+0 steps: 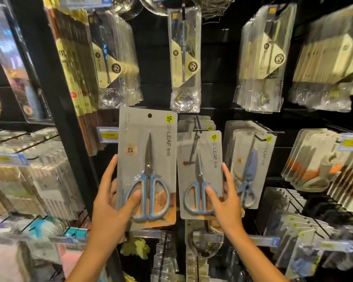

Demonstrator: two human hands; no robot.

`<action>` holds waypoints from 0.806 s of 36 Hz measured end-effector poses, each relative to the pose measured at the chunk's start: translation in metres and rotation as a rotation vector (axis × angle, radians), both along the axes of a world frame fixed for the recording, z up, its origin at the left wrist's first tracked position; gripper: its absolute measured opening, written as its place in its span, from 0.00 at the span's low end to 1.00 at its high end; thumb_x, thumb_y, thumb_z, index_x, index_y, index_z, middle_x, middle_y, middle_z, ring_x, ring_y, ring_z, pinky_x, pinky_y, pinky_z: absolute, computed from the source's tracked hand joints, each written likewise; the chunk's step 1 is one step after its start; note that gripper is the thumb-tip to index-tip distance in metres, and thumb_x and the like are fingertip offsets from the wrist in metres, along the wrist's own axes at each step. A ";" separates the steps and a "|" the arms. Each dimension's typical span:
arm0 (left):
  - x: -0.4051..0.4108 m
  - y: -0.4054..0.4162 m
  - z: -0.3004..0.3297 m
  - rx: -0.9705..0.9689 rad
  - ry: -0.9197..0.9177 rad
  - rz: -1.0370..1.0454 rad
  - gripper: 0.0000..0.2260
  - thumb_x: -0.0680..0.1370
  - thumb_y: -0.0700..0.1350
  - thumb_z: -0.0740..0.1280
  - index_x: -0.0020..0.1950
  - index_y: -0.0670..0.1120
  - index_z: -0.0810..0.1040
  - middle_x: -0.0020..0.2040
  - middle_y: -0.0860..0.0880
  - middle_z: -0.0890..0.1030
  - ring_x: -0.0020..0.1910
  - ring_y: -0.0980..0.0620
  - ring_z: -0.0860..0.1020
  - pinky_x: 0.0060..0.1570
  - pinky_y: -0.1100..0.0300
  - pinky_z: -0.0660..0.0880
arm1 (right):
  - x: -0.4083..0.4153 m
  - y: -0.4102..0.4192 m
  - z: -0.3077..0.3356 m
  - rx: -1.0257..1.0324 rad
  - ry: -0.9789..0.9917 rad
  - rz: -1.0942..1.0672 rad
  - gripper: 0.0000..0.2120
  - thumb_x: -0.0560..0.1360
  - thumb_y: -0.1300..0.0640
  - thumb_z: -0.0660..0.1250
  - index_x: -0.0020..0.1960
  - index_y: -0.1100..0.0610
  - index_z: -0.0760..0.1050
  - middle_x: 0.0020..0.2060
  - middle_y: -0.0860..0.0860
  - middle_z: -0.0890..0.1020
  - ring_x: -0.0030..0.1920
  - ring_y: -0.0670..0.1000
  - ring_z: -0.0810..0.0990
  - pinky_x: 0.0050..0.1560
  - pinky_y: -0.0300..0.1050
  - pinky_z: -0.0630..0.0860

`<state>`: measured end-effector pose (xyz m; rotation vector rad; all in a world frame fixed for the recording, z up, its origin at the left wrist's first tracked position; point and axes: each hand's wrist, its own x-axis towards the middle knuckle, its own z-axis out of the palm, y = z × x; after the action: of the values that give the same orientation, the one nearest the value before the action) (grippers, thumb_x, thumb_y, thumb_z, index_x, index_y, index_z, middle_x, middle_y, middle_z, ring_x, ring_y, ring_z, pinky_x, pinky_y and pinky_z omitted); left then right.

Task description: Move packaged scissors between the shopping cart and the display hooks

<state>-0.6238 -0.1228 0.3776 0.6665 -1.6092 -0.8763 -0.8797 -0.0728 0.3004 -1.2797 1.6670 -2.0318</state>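
Left hand (pixel 110 202) raised, thumb on front and fingers behind, gripping scissors pack (pixel 148 165) left of the hook (pixel 198 129); right hand (pixel 225 198) pinches hanging pack (pixel 200 176) just right.

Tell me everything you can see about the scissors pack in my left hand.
The scissors pack is a tall grey card with a round hang hole near its top edge, a yellow-green logo and SALEAF printed down its right side. Sealed on it are scissors with dark blades pointing up and blue-and-grey loop handles at the bottom. It is held upright in front of the display, off any hook. The left hand grips its lower left edge, thumb across the left handle loop, fingers behind the card.
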 end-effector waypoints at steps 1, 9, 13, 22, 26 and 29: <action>-0.001 -0.002 0.001 0.000 0.001 0.003 0.37 0.75 0.38 0.71 0.79 0.59 0.60 0.61 0.77 0.75 0.60 0.71 0.77 0.52 0.75 0.75 | -0.001 -0.004 0.001 0.009 -0.005 -0.015 0.36 0.80 0.56 0.69 0.76 0.29 0.56 0.77 0.39 0.65 0.69 0.48 0.76 0.55 0.43 0.82; -0.001 -0.017 0.007 0.003 0.000 -0.008 0.38 0.76 0.35 0.70 0.79 0.58 0.59 0.57 0.76 0.77 0.58 0.70 0.78 0.49 0.75 0.76 | -0.007 -0.040 0.005 0.061 0.070 -0.115 0.34 0.82 0.52 0.65 0.78 0.30 0.50 0.79 0.35 0.58 0.57 0.56 0.80 0.47 0.53 0.83; -0.003 -0.021 0.009 0.007 0.010 -0.021 0.38 0.76 0.33 0.70 0.80 0.57 0.59 0.57 0.75 0.78 0.58 0.69 0.79 0.49 0.74 0.77 | -0.016 -0.060 0.002 0.121 0.144 -0.152 0.34 0.83 0.50 0.62 0.80 0.34 0.45 0.80 0.42 0.57 0.72 0.54 0.70 0.65 0.55 0.76; -0.003 -0.016 0.009 -0.008 0.012 -0.010 0.38 0.75 0.34 0.70 0.80 0.56 0.59 0.57 0.76 0.77 0.58 0.69 0.78 0.49 0.74 0.77 | -0.028 -0.075 -0.013 0.225 0.210 -0.169 0.35 0.84 0.55 0.61 0.82 0.43 0.44 0.77 0.48 0.60 0.74 0.51 0.66 0.66 0.41 0.66; -0.001 -0.011 0.005 -0.011 0.020 -0.001 0.38 0.73 0.41 0.72 0.79 0.59 0.60 0.63 0.73 0.76 0.63 0.64 0.78 0.55 0.70 0.77 | -0.025 -0.066 -0.023 0.219 0.166 -0.170 0.35 0.82 0.54 0.65 0.82 0.45 0.50 0.77 0.43 0.57 0.76 0.46 0.61 0.73 0.46 0.65; 0.000 -0.007 0.001 -0.005 0.019 0.004 0.38 0.73 0.42 0.72 0.79 0.61 0.60 0.65 0.71 0.76 0.64 0.61 0.78 0.57 0.67 0.78 | -0.014 -0.053 -0.021 0.165 0.104 -0.092 0.33 0.81 0.55 0.66 0.79 0.40 0.55 0.75 0.43 0.61 0.72 0.46 0.69 0.71 0.52 0.71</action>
<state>-0.6237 -0.1297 0.3789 0.6557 -1.5919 -0.8738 -0.8938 -0.1254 0.2797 -1.2944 1.9289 -1.8586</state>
